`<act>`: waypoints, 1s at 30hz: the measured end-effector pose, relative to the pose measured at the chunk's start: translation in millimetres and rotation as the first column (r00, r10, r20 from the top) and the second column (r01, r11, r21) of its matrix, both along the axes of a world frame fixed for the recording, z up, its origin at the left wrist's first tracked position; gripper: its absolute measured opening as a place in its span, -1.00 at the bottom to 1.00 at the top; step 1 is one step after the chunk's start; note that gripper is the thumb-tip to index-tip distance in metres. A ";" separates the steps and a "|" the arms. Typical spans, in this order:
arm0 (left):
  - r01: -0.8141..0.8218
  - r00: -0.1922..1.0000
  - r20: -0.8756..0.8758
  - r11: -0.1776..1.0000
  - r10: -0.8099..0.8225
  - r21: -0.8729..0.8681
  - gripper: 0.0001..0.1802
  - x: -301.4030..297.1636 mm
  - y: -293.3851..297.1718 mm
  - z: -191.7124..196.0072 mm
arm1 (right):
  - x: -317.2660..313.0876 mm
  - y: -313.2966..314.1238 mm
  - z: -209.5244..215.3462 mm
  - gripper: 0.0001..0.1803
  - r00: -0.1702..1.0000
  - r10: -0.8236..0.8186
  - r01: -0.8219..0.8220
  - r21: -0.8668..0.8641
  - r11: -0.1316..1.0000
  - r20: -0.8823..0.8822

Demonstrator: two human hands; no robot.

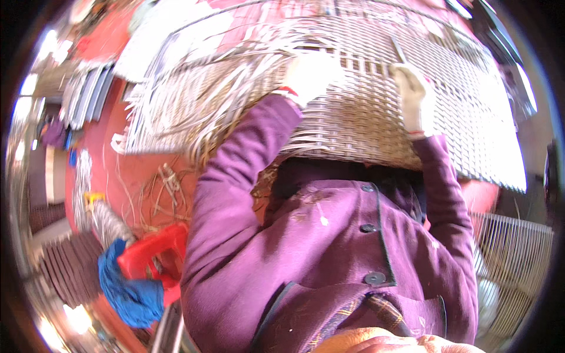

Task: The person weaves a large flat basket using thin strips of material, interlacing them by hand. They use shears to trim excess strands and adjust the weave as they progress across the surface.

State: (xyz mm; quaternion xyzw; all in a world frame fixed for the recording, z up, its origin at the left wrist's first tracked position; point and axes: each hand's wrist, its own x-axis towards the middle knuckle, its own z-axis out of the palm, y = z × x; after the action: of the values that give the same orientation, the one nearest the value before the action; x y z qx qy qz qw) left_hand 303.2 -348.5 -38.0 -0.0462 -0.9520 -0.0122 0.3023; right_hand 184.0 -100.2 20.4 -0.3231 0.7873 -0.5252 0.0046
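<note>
A large woven wicker panel [359, 112] of pale strips lies in front of me, with loose unwoven strands [194, 112] fanning out on its left side. My left hand [309, 73], in a white glove, rests on the weave near a gap in the panel's upper middle. My right hand [415, 100], also in a white glove, presses on the weave further right, and a thin strip rises from its fingers. Purple coat sleeves run down from both hands to my body.
The floor [135, 170] is red, littered with loose strands. A red plastic stool [156, 253] with a blue cloth [126, 288] sits lower left. Another woven panel [512, 253] stands lower right. Bundled strips [88, 94] lie upper left.
</note>
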 end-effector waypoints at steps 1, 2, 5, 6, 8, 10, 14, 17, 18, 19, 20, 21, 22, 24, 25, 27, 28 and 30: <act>-0.054 0.990 0.128 0.999 0.054 -0.002 -0.73 2.6 0.7 -0.4 | -1.0 2.0 -1.9 -0.75 0.998 0.045 -0.046 -0.026 0.999 -0.051; -0.005 0.987 0.159 0.991 -0.017 0.136 -0.73 2.1 0.1 -0.3 | -2.6 1.0 -4.6 -0.75 0.998 0.045 -0.047 -0.044 0.998 -0.037; 0.060 0.991 0.111 0.991 -0.073 0.116 -0.73 -0.1 -2.5 -5.5 | -7.6 1.1 -12.8 -0.78 0.993 0.059 -0.066 -0.060 0.996 -0.105; 0.019 0.995 0.100 0.999 -0.023 0.041 -0.75 -1.0 -4.1 -7.6 | -9.1 -1.0 -15.0 -0.78 0.994 0.094 -0.099 -0.082 0.992 -0.062; 0.078 0.996 0.036 0.997 -0.079 0.024 -0.73 -3.5 -7.4 -12.4 | -12.1 -3.0 -18.8 -0.79 0.991 0.081 -0.091 -0.100 0.991 -0.104; 0.081 0.996 0.048 0.997 -0.081 0.000 -0.70 -3.6 -9.2 -17.1 | -13.1 -3.8 -22.6 -0.79 0.989 0.078 -0.092 -0.107 0.990 -0.126; 0.079 0.995 0.063 0.996 -0.076 -0.046 -0.68 -3.1 -9.1 -20.3 | -15.1 -1.8 -26.5 -0.79 0.988 0.079 -0.093 -0.103 0.990 -0.132; 0.080 0.993 0.088 0.996 -0.077 -0.030 -0.68 -4.1 -8.1 -19.9 | -17.2 0.3 -27.2 -0.78 0.986 0.088 -0.102 -0.094 0.990 -0.144; 0.078 0.993 0.092 0.996 -0.075 -0.031 -0.68 -4.8 -8.1 -20.0 | -17.8 1.0 -27.2 -0.79 0.987 0.098 -0.111 -0.097 0.989 -0.128; 0.074 0.993 0.098 0.997 -0.072 -0.022 -0.68 -5.8 -8.5 -20.2 | -18.5 1.3 -27.0 -0.80 0.987 0.107 -0.120 -0.109 0.987 -0.117; 0.090 0.994 0.068 0.995 -0.088 -0.035 -0.69 -6.7 -8.9 -20.8 | -19.0 1.8 -26.8 -0.81 0.988 0.115 -0.128 -0.122 0.984 -0.108; 0.106 0.994 0.042 0.994 -0.105 -0.036 -0.70 -7.8 -10.0 -21.7 | -19.6 1.9 -26.6 -0.81 0.989 0.121 -0.131 -0.128 0.983 -0.081; 0.128 0.992 0.017 0.991 -0.127 -0.029 -0.71 -8.9 -10.8 -23.2 | -20.0 2.6 -26.4 -0.80 0.989 0.114 -0.124 -0.116 0.985 -0.092; 0.140 0.990 0.023 0.988 -0.138 -0.069 -0.70 -10.7 -13.5 -26.4 | -20.7 3.6 -26.1 -0.80 0.990 0.097 -0.107 -0.093 0.990 -0.105; 0.137 0.990 0.037 0.989 -0.135 -0.063 -0.70 -11.2 -14.7 -28.0 | -21.1 3.8 -25.8 -0.78 0.989 0.103 -0.113 -0.102 0.988 -0.104; 0.132 0.990 0.050 0.989 -0.129 -0.063 -0.71 -11.8 -16.4 -30.7 | -21.7 5.3 -25.4 -0.78 0.989 0.095 -0.109 -0.119 0.987 -0.117; 0.128 0.991 0.049 0.989 -0.125 -0.070 -0.71 -11.7 -16.7 -31.4 | -21.9 6.2 -25.3 -0.78 0.989 0.094 -0.109 -0.126 0.986 -0.117; 0.122 0.991 0.059 0.992 -0.120 -0.026 -0.73 -10.6 -15.7 -31.8 | -22.7 7.4 -24.9 -0.78 0.988 0.082 -0.100 -0.132 0.986 -0.132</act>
State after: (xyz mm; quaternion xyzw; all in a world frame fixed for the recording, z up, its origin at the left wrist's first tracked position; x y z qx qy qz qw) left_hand 292.6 -364.2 -69.9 -0.1079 -0.9558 -0.0177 0.2728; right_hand 161.3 -92.8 -4.5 -0.3907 0.7321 -0.5564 -0.0434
